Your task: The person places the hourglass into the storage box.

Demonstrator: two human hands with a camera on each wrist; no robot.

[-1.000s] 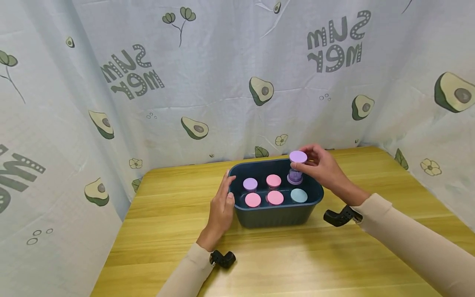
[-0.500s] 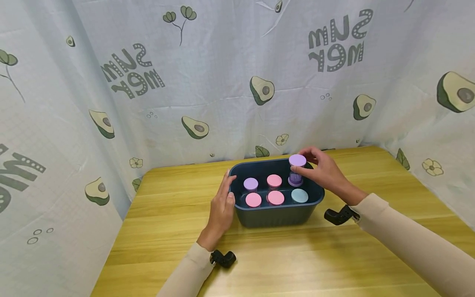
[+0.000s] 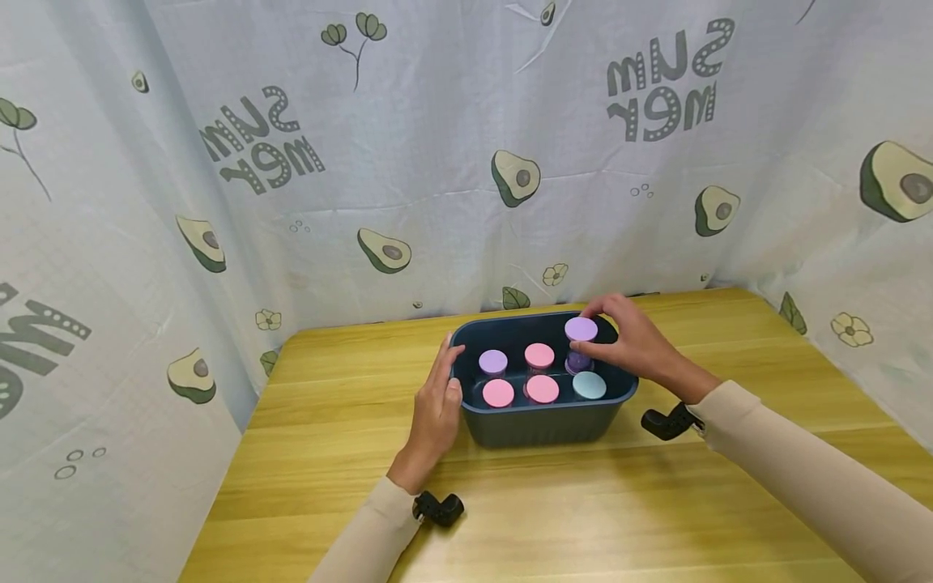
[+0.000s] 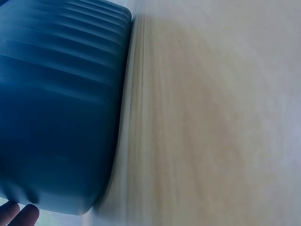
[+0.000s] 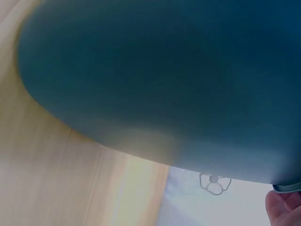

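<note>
In the head view, a dark blue plastic bin (image 3: 543, 427) stands on the wooden table. My right hand (image 3: 632, 334) reaches over its far right corner and pinches a small jar with a purple lid (image 3: 581, 329) between thumb and fingers. The jar's translucent purple lower part reaches down inside the bin. Fairly straight fingers of my left hand (image 3: 436, 405) rest along the bin's left end. Inside the bin are a purple-lidded jar (image 3: 492, 362), several pink-lidded jars (image 3: 539, 355) and a light blue-lidded jar (image 3: 589, 385). Left fingertips (image 4: 26, 216) appear beside the bin wall.
A wooden table (image 3: 328, 453) extends around the bin. Behind it hangs a pale curtain (image 3: 437, 121) printed with avocados and lettering. Black wrist cameras (image 3: 666, 423) sit on both wrists.
My right hand has moved down, lowering the purple-lidded jar farther into the bin's far right corner. The left hand and the other jars stay where they were.
</note>
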